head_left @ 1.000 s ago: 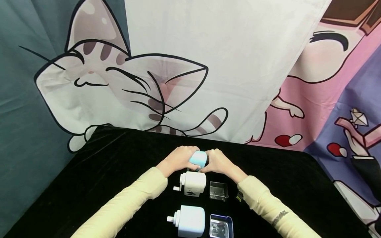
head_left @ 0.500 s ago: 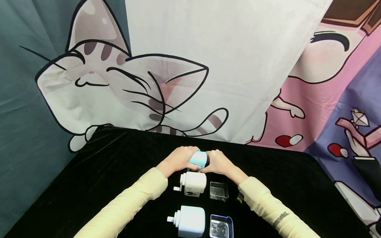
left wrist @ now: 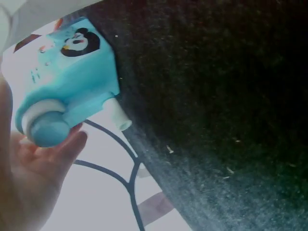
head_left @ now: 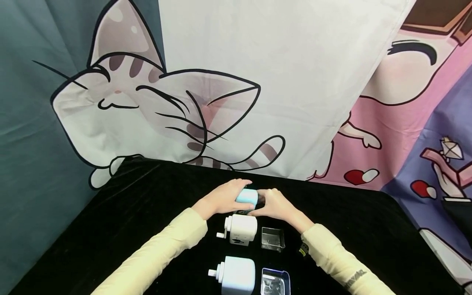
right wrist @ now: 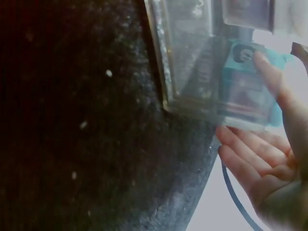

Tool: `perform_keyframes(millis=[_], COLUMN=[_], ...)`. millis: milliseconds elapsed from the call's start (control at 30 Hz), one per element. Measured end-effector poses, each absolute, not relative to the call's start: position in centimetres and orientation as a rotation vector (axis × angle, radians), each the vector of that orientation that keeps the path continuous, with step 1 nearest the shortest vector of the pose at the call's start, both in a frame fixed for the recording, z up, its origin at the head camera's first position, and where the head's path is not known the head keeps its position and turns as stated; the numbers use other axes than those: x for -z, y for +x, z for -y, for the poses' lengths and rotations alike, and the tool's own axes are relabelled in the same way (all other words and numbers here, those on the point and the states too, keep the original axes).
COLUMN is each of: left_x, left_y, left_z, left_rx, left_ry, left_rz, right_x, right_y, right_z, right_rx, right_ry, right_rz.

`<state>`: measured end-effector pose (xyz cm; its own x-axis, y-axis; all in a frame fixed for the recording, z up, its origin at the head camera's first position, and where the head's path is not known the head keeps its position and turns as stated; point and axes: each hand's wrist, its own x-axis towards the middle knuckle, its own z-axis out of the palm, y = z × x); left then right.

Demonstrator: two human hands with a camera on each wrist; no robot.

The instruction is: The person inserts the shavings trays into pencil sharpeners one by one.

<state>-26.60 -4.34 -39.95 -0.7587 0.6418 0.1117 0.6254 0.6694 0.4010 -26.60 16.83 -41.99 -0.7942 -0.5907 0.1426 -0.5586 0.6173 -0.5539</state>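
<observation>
In the head view, my left hand (head_left: 223, 197) holds a light-blue pencil sharpener (head_left: 247, 197) from its left side, thumb in front. The left wrist view shows its penguin picture, round hub and pale crank handle (left wrist: 118, 114), with curled fingers (left wrist: 48, 159) beneath. My right hand (head_left: 276, 207) pinches a dark-looking clear drawer (head_left: 261, 200) at the sharpener's right side. Whether the drawer is partly out of the body is hard to tell. In the right wrist view, the thumb and fingers (right wrist: 245, 154) lie either side of it, and clear plastic overlaps the blue body (right wrist: 274, 60).
Nearer stands a white pencil sharpener (head_left: 243, 228) with its crank to the left and a clear drawer (head_left: 273, 239) on its right. Nearest are a pale-blue sharpener (head_left: 238, 275) and a blue-rimmed drawer (head_left: 275, 282). All sit on black cloth (head_left: 166, 246), before a cartoon curtain (head_left: 295, 82).
My right hand has shifted slightly right, and more of the dark drawer shows beside the sharpener. The left hand's upper fingers have straightened somewhat. The whole head view has shifted slightly.
</observation>
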Motion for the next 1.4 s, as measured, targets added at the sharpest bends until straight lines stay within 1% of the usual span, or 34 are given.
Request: perform_keyframes(millis=[300,467,767,1100,1400], left_x=[37.1,36.1,35.9,35.4,35.5], left_y=[-25.5,-24.9,-24.2,-22.6,-21.7], left_z=[4.4,4.8,5.4,5.1,5.0], left_rx=[-0.634,-0.672,-0.677,-0.742,-0.730], left_ry=[1.116,1.107,1.169,1.265,1.240], left_rz=[-3.045,-3.050,-3.070,-3.056,-3.059], right_x=[40.2,39.5,38.1,36.5,35.8], right_y=[-25.5,-25.2,-24.8,-23.6,-22.5], right_z=[-18.4,-18.9,-18.9,-19.0,-19.5], right_rx=[0.941,0.939,0.948,0.947,0.937], right_ry=[-0.839,-0.833,-0.867,-0.894,-0.933], right_rz=[-2.904,-2.945,-2.994,-3.028,-3.032])
